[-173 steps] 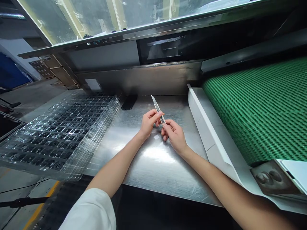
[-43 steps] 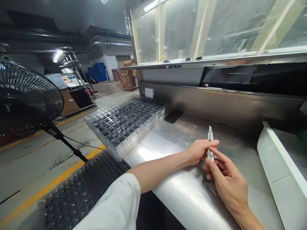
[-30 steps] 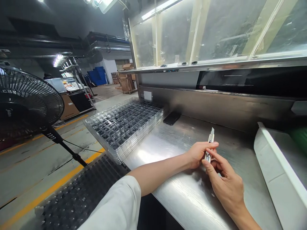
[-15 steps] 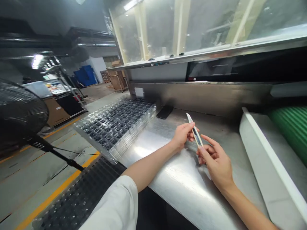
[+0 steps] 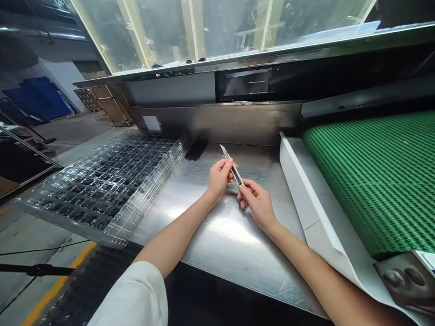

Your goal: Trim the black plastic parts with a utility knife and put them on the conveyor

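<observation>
A slim metal utility knife (image 5: 231,165) is held over the steel table (image 5: 220,235), its blade end pointing up and away to the left. My left hand (image 5: 219,176) pinches the knife near its middle with thumb and fingers closed. My right hand (image 5: 256,203) grips the knife's lower end, fingers curled round it. Both hands hover just above the tabletop, close together.
A stack of clear plastic trays (image 5: 102,181) with small dark parts lies on the left of the table. A black phone (image 5: 195,151) rests by the back wall. A white guide wall (image 5: 306,194) borders a green ribbed conveyor belt (image 5: 374,172) on the right.
The view has swung right, from the fan and the hall to the green belt. The knife has tilted so its tip leans left; both hands keep their hold on it.
</observation>
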`<state>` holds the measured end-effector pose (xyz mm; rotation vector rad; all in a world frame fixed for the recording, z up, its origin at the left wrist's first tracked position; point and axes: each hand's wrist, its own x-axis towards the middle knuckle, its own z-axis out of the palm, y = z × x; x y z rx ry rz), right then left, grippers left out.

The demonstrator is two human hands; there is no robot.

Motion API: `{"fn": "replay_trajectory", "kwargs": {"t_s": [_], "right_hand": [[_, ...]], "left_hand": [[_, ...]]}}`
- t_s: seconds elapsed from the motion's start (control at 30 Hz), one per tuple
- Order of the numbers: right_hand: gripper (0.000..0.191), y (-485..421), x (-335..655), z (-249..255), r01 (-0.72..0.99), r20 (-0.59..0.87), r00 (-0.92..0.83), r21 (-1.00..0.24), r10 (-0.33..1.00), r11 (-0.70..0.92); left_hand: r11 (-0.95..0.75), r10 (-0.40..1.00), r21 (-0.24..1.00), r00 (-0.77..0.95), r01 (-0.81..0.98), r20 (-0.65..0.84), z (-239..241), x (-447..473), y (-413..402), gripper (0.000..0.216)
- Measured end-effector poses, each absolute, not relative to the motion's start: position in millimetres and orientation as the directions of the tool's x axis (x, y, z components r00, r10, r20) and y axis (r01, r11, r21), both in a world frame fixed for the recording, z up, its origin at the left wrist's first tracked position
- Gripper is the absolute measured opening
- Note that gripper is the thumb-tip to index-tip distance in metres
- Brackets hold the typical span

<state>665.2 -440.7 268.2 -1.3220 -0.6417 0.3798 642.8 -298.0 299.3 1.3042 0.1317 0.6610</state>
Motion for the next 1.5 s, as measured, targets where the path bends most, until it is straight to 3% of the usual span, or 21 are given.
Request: {"fn": "replay_trajectory", "kwargs": {"t_s": [0.47,1.13,1.5], "right_hand": [[0.052,-443,664,269,0.012,0.212,0.722,-0.956,0.658,0.295],[0.046,-441,664,267,0.055,0.240,0.695,-0.958,0.678,0.282],[0.042,-441,661,270,-0.041,0.157,0.668,-0.968,0.728,0.247]], "left_hand": [[0.149,0.556,0.919,0.800,-0.364,0.226,298,643,-291,0.058],[0.325,0.542,0.897,0.836,-0.301,0.084,292,646,-288,0.052],[0.050,0.569,0.938,0.781,-0.344,0.257,297,643,-299,0.060]]}}
